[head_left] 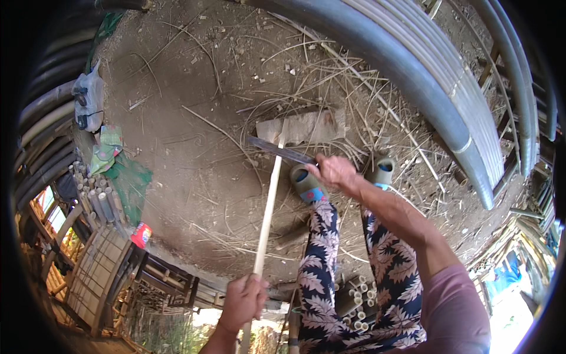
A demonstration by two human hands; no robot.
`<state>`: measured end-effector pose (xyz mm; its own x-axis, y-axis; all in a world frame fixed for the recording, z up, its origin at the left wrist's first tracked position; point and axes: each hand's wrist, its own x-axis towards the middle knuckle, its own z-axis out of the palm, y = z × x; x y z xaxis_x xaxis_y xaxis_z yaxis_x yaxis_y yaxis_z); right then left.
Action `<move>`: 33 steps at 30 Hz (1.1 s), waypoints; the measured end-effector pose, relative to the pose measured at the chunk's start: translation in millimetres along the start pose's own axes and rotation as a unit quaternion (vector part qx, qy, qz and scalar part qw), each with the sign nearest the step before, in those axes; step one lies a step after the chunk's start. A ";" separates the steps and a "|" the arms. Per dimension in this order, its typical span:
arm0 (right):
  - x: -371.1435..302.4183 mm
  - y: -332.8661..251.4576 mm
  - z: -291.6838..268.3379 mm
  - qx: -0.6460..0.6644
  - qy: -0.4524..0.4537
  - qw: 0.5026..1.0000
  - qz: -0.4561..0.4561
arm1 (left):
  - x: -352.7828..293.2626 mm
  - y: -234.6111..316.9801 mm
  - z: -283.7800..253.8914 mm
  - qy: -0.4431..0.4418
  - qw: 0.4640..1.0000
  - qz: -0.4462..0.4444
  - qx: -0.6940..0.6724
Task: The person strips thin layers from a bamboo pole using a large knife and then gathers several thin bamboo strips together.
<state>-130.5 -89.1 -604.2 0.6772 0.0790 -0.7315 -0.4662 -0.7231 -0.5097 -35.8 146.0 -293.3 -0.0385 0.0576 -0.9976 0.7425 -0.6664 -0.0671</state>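
My left hand (243,300) is wrapped round the lower part of a long pale bamboo strip (268,212). The strip slants up and away from me, its far end resting on a short, flat-topped wooden block (315,125) on the dirt floor. In my right hand (336,171) is the handle of a long dark-bladed knife (282,151). Its blade lies across the strip near the far end, just on my side of the block. The knife's handle is mostly hidden by my fingers.
Thick bamboo poles (407,76) slope across the upper right. Thin shavings and strips (348,88) litter the dirt around the block. My clog-shod feet (309,186) stand close to the blade. Cut bamboo pieces (100,197), a green cloth (130,183) and a red container (141,235) are at left.
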 end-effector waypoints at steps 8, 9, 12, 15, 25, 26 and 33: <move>-44.1 -29.6 6.6 0.031 0.056 0.942 -0.331 | 6.6 -21.6 -3.6 0.022 0.999 0.013 -0.040; -27.5 8.5 17.6 0.051 -0.011 0.996 -0.071 | 11.6 -14.4 1.5 0.011 0.999 0.018 -0.029; -21.5 -1.8 -18.7 0.051 0.003 0.989 0.137 | 7.7 -28.6 0.6 0.011 0.998 -0.001 -0.056; -68.4 -28.8 -41.1 0.086 0.045 0.994 0.047 | 0.1 -47.0 -11.9 0.030 0.996 0.033 -0.078; -341.6 -98.9 -164.8 0.201 0.147 0.961 0.117 | -323.3 -32.8 -127.4 0.413 0.711 0.546 -0.162; -362.3 -110.0 -172.7 0.197 0.189 0.960 0.066 | -351.3 -37.3 -124.4 0.400 0.649 0.614 -0.206; -481.8 -267.8 -272.3 0.239 0.060 0.966 -0.076 | -488.0 -81.0 -43.8 0.371 0.383 0.804 -0.263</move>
<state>-176.9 -120.4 8.1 0.8061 0.0592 -0.5888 -0.5465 -0.3070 -0.7791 -47.9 204.5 199.7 0.8072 0.2132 0.5504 -0.5530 -0.0528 0.8315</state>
